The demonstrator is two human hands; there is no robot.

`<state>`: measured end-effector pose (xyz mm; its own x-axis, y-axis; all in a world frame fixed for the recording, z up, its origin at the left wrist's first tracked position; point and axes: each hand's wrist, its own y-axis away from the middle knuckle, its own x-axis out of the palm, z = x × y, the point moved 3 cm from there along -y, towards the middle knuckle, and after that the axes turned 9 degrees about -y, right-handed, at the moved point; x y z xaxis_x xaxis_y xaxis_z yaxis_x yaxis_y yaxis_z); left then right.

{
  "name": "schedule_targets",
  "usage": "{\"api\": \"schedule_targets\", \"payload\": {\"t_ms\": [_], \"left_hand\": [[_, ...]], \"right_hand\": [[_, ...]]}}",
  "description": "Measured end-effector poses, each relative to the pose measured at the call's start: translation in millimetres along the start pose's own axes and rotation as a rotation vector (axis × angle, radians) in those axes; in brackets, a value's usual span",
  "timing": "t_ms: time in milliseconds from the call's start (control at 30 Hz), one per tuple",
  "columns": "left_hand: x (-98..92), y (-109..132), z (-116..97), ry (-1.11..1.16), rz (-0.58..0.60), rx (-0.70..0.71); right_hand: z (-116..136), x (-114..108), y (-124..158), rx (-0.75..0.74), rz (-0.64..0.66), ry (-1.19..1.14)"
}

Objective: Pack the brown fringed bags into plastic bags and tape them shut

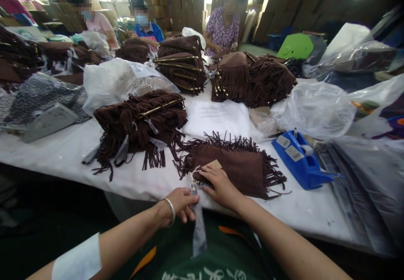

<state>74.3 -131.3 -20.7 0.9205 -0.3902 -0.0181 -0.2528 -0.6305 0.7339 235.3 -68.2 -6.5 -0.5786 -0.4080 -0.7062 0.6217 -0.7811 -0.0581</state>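
Note:
A brown fringed bag (235, 166) lies flat at the table's front edge, its strips spread along the far side and both ends. My right hand (219, 185) rests on its left part with the fingers stretched out, beside a tan paper tag (215, 165) on a white string. Just left of it, my left hand (181, 204) is closed on a narrow clear plastic sleeve (198, 225) that hangs down over the edge from the bag's corner. Something dark shows inside the sleeve, but I cannot make out what.
A blue tape dispenser (299, 158) stands right of the bag. More brown fringed bags (142, 124) are heaped to the left, with further stacks (252, 78) behind. Grey plastic-wrapped packs (356, 187) lie at the right edge. Several co-workers (221, 27) sit across the table.

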Motion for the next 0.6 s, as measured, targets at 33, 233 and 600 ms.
{"api": "schedule_targets", "payload": {"t_ms": [33,233,600], "left_hand": [[10.8,-6,-3,0.057,-0.009,0.013],[50.5,-10,-17,0.325,-0.006,0.119],[-6.2,38,12,0.674,0.045,0.245]], "right_hand": [[1,-4,-3,0.005,0.033,-0.038],[22,-29,-9,0.1,0.177,-0.097],[11,37,23,-0.173,-0.062,0.393]]}}
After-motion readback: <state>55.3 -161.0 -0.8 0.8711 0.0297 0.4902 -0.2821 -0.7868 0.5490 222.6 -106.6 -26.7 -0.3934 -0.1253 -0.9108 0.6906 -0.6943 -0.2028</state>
